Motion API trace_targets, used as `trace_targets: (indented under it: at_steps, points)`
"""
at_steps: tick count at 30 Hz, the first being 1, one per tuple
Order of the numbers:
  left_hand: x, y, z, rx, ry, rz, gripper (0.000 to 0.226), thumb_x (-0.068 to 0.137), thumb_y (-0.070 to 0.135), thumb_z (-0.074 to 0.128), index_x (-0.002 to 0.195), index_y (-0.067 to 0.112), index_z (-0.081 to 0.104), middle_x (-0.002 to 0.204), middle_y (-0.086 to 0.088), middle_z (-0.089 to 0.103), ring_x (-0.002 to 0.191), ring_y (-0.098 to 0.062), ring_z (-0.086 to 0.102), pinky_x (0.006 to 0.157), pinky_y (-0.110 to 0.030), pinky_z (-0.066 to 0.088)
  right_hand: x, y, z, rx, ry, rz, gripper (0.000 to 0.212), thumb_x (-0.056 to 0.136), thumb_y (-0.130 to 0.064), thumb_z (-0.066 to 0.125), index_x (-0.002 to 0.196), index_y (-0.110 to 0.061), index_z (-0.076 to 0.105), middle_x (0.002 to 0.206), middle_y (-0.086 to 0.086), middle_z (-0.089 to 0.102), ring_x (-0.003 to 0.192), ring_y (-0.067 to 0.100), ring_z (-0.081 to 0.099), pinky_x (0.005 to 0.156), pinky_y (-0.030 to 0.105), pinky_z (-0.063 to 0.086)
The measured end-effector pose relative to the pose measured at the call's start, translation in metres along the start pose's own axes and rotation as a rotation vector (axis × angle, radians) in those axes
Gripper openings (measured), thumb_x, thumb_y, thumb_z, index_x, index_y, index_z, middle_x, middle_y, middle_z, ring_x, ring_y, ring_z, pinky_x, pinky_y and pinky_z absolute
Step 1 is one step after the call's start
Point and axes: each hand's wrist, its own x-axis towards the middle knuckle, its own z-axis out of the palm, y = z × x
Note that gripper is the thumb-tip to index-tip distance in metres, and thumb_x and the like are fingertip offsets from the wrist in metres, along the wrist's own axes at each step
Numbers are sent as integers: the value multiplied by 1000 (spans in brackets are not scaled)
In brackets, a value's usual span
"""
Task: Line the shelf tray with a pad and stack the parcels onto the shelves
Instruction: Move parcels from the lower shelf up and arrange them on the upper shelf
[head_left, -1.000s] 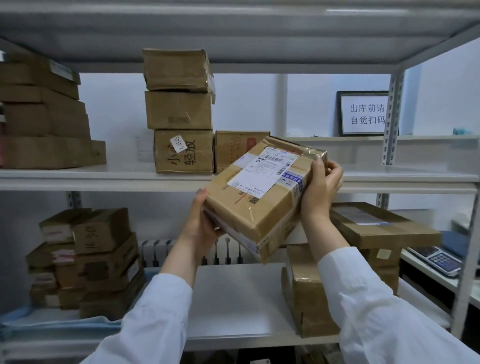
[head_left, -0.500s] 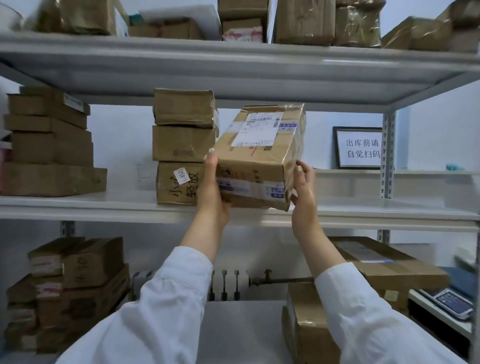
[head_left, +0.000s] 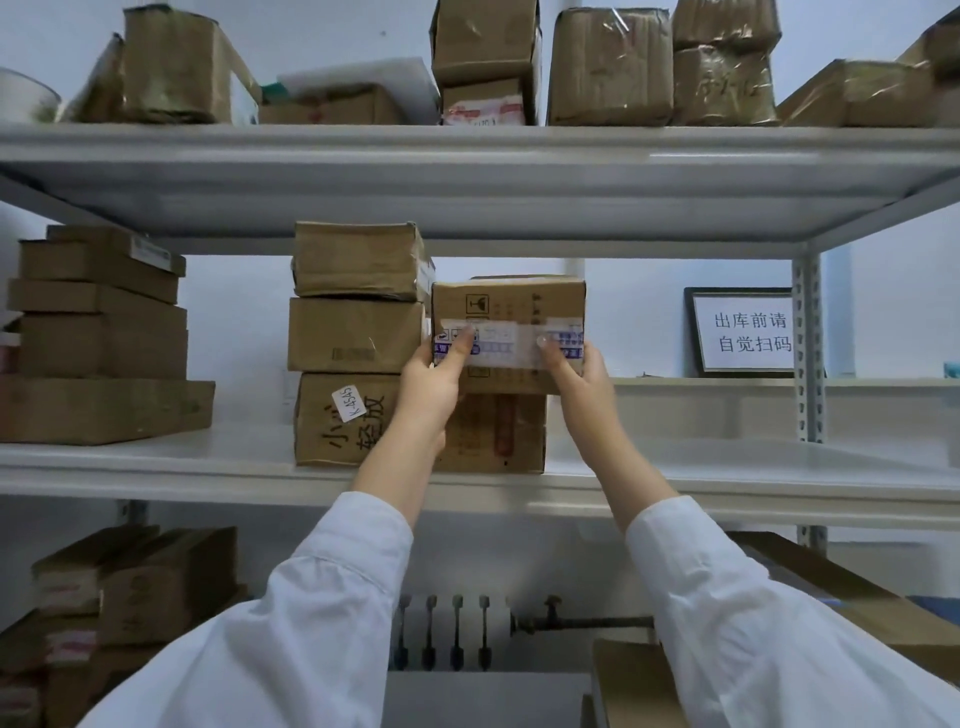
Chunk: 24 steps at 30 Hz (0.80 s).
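A taped cardboard parcel (head_left: 509, 304) sits on top of a lower brown box (head_left: 493, 434) on the middle shelf (head_left: 156, 467). My left hand (head_left: 434, 382) holds its lower left corner, thumb up on the front face. At the lower right corner my right hand (head_left: 579, 376) grips it the same way. The parcel stands level, close against a stack of three boxes (head_left: 356, 338) on its left. No pad is in view.
Flat boxes (head_left: 98, 338) are piled at the left of the middle shelf. The top shelf (head_left: 467, 150) carries several wrapped parcels. A framed sign (head_left: 743, 332) stands behind at the right. More boxes (head_left: 135, 587) fill the lower left and a carton (head_left: 857, 603) the lower right.
Both hands have lifted the parcel up from chest height and set it level on the lower box on the middle shelf. The view has tilted upward.
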Motion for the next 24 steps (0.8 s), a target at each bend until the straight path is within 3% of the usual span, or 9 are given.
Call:
trace_targets:
  at_steps: [3, 5, 9, 12, 15, 19, 21, 24]
  points:
    - [8, -2, -1, 52, 0, 80, 55, 81, 46, 65, 126, 17, 53, 127, -2, 61, 122, -25, 51, 107, -49, 38, 11, 3, 5, -21, 11, 37, 52, 88, -45, 56, 128, -17, 39, 104, -11, 58, 94, 1, 58, 69, 11, 47]
    - [15, -8, -4, 88, 12, 117, 40, 87, 36, 63, 123, 21, 55, 127, -1, 60, 124, -23, 50, 107, -48, 38, 16, 5, 8, -26, 23, 73, 58, 86, -49, 56, 129, -16, 37, 106, -6, 58, 94, 5, 58, 72, 15, 46]
    - [24, -16, -4, 185, 58, 180, 38, 90, 27, 61, 127, 24, 53, 131, 1, 57, 126, -18, 45, 106, -39, 37, 25, 15, 10, -87, 45, 98, 54, 85, -58, 52, 119, -16, 53, 110, 1, 64, 101, 15, 61, 84, 28, 50]
    - [29, -20, -4, 222, 50, 180, 36, 93, 23, 57, 128, 22, 52, 128, 1, 58, 123, -20, 49, 105, -41, 40, 31, 20, 9, -39, 37, 127, 46, 90, -55, 48, 109, -14, 58, 100, -2, 65, 95, 12, 61, 76, 24, 47]
    - [31, -22, -4, 246, 34, 145, 42, 93, 26, 55, 134, 20, 49, 131, -1, 57, 123, -22, 51, 102, -47, 44, 34, 25, 8, 17, -27, 124, 39, 94, -42, 49, 117, -12, 60, 105, -1, 67, 95, 9, 62, 83, 24, 49]
    - [32, -25, -5, 350, 65, 166, 52, 91, 40, 55, 138, 20, 44, 141, -1, 49, 130, -22, 44, 108, -43, 38, 34, 30, 6, 83, -103, 111, 48, 81, -38, 60, 122, -14, 57, 112, 1, 67, 98, 10, 64, 75, 20, 48]
    - [33, -27, -6, 419, 102, 176, 50, 93, 40, 51, 138, 19, 44, 142, -1, 47, 132, -22, 41, 105, -33, 35, 34, 32, 7, 69, -97, 135, 41, 85, -38, 61, 122, -19, 58, 114, 0, 67, 102, 14, 64, 79, 27, 51]
    - [34, -31, -8, 451, 146, 113, 58, 95, 46, 44, 146, 19, 32, 147, -3, 40, 130, -28, 44, 107, -43, 38, 35, 40, 9, 28, -45, 168, 34, 87, -42, 60, 117, -28, 61, 111, -6, 68, 106, 16, 63, 94, 42, 51]
